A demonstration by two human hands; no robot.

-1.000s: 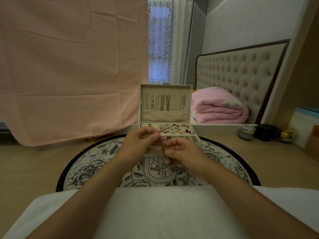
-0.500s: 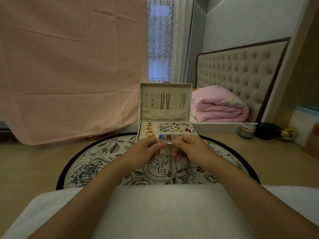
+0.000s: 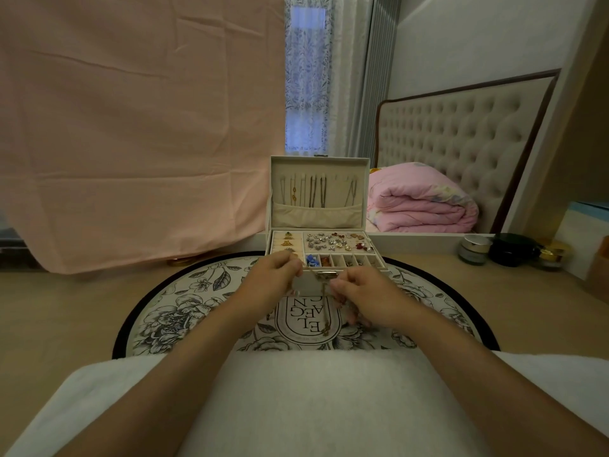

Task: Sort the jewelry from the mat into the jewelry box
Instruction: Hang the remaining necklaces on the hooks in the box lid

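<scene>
The cream jewelry box (image 3: 342, 285) stands open at the far side of the round floral mat (image 3: 184, 311). Several necklaces hang inside its raised lid (image 3: 318, 192). Rings fill the left tray slots, and earrings (image 3: 336, 242) lie scattered in the big right compartment. My left hand (image 3: 276, 278) and my right hand (image 3: 365, 298) hover just in front of the box. Both pinch a thin gold necklace (image 3: 325, 311), whose chain hangs down with a small pendant near the mat's lettering. Small pieces on the mat by my right hand are partly hidden.
A white towel (image 3: 296, 397) covers the near table edge under my forearms. Three cosmetic jars (image 3: 474, 249) stand at the right rear of the wooden tabletop. A pink cloth (image 3: 131, 127) hangs at the left. A folded pink duvet (image 3: 421, 206) lies behind the box.
My hands have come back from above the box tray and moved apart. The gold chain now hangs lower between them, and the box's front clasp shows.
</scene>
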